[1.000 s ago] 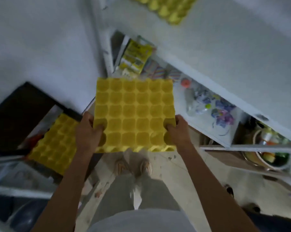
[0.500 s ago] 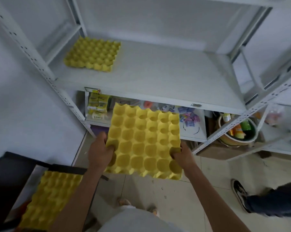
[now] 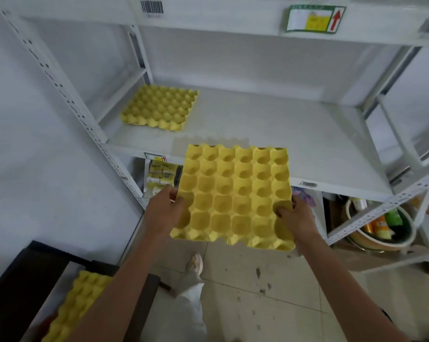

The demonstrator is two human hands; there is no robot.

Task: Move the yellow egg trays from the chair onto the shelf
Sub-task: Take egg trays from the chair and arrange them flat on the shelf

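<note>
I hold a yellow egg tray (image 3: 234,193) flat in the air, its far edge just over the front lip of the white shelf (image 3: 270,134). My left hand (image 3: 163,211) grips its left side and my right hand (image 3: 296,218) grips its right side, thumbs on top. A second yellow egg tray (image 3: 159,107) lies on the shelf at the back left. More yellow trays (image 3: 78,304) sit on the dark chair (image 3: 23,280) at the lower left, partly hidden by my left forearm.
White perforated shelf posts (image 3: 68,102) flank the shelf board. The lower shelf holds yellow packets (image 3: 159,174) and a bowl with bottles (image 3: 381,225). A white wall stands to the left. Tiled floor and my shoe (image 3: 196,262) lie below.
The tray has risen and moved forward towards the shelf, levelling out. My view has lifted, so the shelf looks closer and the chair stack has slipped to the bottom left corner.
</note>
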